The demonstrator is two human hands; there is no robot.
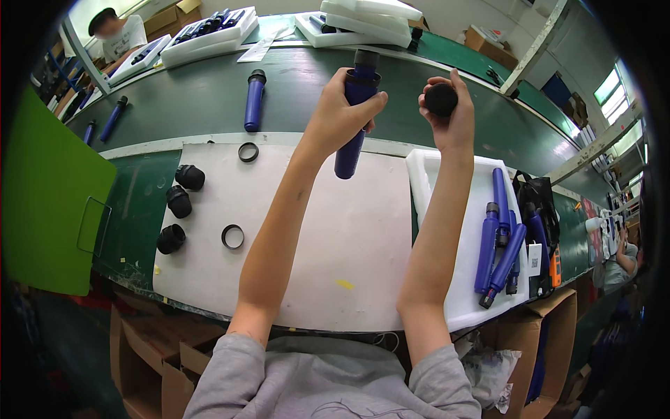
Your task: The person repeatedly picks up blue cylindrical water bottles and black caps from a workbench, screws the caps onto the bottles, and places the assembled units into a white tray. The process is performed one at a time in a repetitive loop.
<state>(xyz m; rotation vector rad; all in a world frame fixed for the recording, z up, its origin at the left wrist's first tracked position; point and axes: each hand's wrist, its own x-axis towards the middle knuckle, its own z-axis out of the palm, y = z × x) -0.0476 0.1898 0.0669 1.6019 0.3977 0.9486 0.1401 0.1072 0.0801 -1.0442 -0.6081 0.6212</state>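
My left hand [336, 117] is wrapped round a blue microphone body [349, 159] with a black collar and top, held nearly upright over the far edge of the white work board [349, 258]. To its right, my right hand [457, 122] grips a round black microphone head [441, 100], apart from the body. Three more black heads, one of them a microphone head [171, 239], lie at the board's left side. Two black rings rest on the board: a nearer ring [232, 237] and a farther ring [248, 151].
A white foam tray [457, 307] with several blue bodies is at right, beside a black bag [541, 192]. Beyond the board, a blue body [255, 101] stands on the dark green belt [181, 108]. Foam trays [209, 42] line the back. A green panel [52, 202] is at left; another person [125, 38] is far left.
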